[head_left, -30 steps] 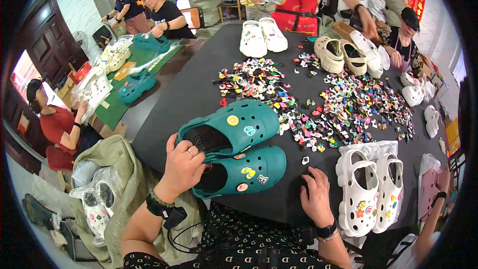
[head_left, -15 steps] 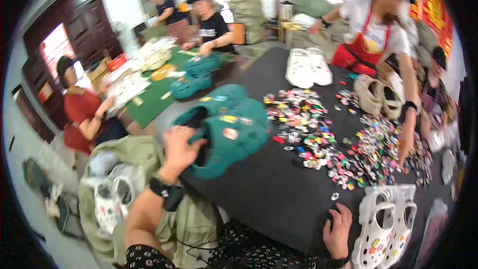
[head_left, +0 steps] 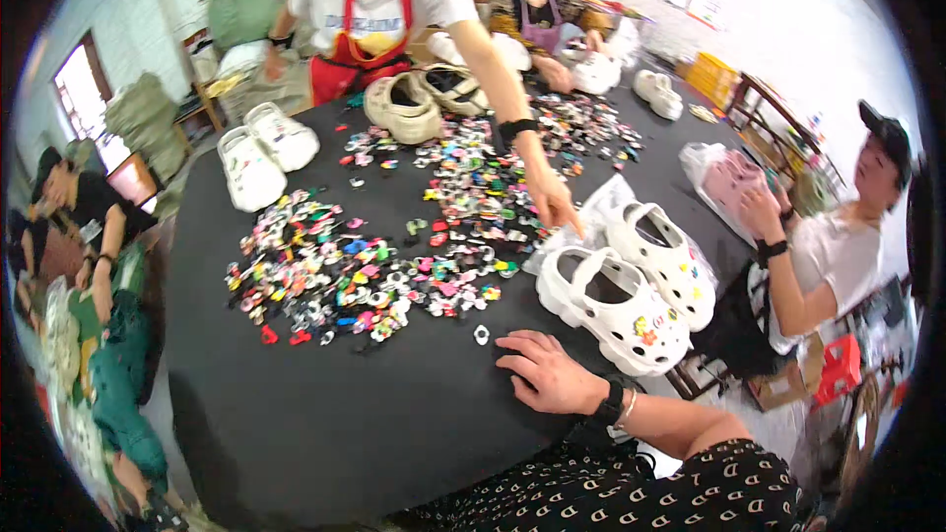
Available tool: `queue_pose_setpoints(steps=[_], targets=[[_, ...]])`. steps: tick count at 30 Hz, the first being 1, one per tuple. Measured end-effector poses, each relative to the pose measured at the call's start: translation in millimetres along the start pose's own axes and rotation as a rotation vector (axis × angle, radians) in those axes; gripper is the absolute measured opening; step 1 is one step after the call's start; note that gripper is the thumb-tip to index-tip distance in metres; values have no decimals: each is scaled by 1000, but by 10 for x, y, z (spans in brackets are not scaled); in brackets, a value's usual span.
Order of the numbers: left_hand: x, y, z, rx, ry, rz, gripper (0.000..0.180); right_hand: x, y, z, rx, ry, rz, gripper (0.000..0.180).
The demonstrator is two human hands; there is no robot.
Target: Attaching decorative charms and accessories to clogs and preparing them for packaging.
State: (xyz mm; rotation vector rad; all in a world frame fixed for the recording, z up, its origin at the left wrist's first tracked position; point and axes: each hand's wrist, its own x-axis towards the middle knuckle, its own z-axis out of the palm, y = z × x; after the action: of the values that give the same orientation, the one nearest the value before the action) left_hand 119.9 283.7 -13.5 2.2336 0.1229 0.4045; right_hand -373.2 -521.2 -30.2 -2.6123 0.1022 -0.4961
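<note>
At the far left edge, my left hand (head_left: 126, 478) is at the near end of a pair of teal clogs (head_left: 126, 412). It appears to grip their heel end; its fingers are mostly hidden. My right hand (head_left: 548, 371) rests on the black table (head_left: 335, 414), fingers spread and holding nothing. Just beyond its fingertips lies a small white charm (head_left: 482, 335). To its right sits a pair of white clogs (head_left: 631, 310) with colourful charms, a clear plastic bag (head_left: 596, 212) behind them. A large spread of loose shoe charms (head_left: 345, 271) covers the table's middle.
Across the table, a person in a red apron (head_left: 365, 30) reaches a hand (head_left: 552, 202) over the charms towards the bag. Beige clogs (head_left: 404, 108) and plain white clogs (head_left: 254, 160) stand at the far side. At right, another person holds a pink clog (head_left: 731, 187).
The view has swung to the right. The teal clogs and my left hand now show at the far left edge. My right hand still rests on the table beside the white clogs.
</note>
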Motion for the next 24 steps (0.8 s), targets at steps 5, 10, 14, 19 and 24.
queue_pose_setpoints(steps=[5, 10, 14, 19, 24], targets=[[292, 139, 1413, -54, -214, 54, 34, -14, -42, 58, -70, -37, 47, 35], [322, 257, 1797, -58, -309, 110, 35, -23, -45, 96, -78, -41, 59, 35], [263, 395, 1880, -55, -346, 154, 37, 4, -68, 84, -65, -27, 54, 34], [32, 516, 1728, -41, -364, 197, 39, -51, -37, 76, -65, -3, 49, 34], [-213, 971, 1675, -57, -370, 281, 41, -14, -52, 94, -42, 6, -30, 35]])
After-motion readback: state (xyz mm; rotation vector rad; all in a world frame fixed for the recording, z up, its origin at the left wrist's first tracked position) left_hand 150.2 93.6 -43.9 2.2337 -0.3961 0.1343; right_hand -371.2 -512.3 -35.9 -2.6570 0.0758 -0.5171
